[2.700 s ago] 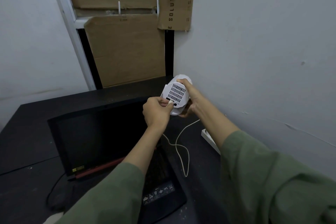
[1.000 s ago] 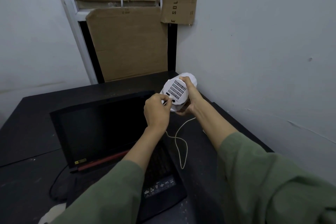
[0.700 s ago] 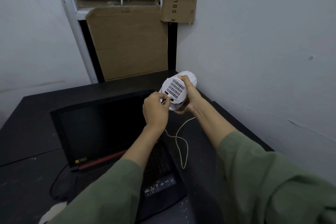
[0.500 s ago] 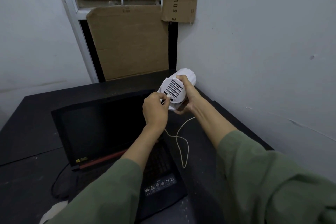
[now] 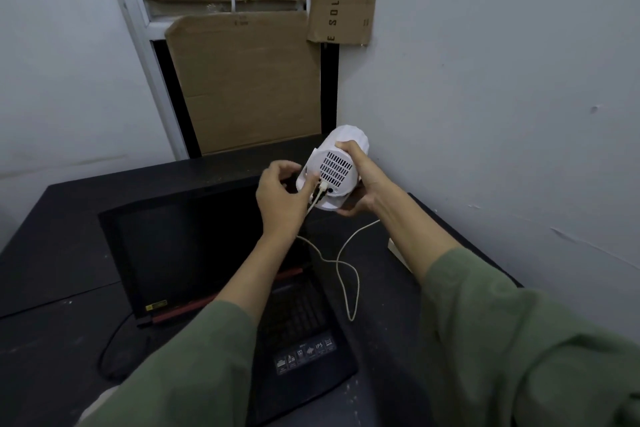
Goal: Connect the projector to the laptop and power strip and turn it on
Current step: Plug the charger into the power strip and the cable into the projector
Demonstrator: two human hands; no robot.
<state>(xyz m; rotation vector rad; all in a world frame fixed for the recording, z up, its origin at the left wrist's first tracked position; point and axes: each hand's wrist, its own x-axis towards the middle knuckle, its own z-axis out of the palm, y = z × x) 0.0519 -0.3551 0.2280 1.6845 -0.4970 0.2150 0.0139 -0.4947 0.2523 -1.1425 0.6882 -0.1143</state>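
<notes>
From the head camera, the small white plastic barrel-shaped projector [image 5: 337,172] is held above the black bench [image 5: 52,253], near the open black laptop [image 5: 194,253]. It looks light, rigid and smooth, best gripped around its body. The right hand [image 5: 360,184] cups it; the left hand [image 5: 280,198], fingers loosely curled, touches the thin white cable [image 5: 346,274] plugged into its rear.

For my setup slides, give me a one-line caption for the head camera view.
Right hand holds the white projector above the open laptop, white cable plugged in, left hand open beside it.
</notes>
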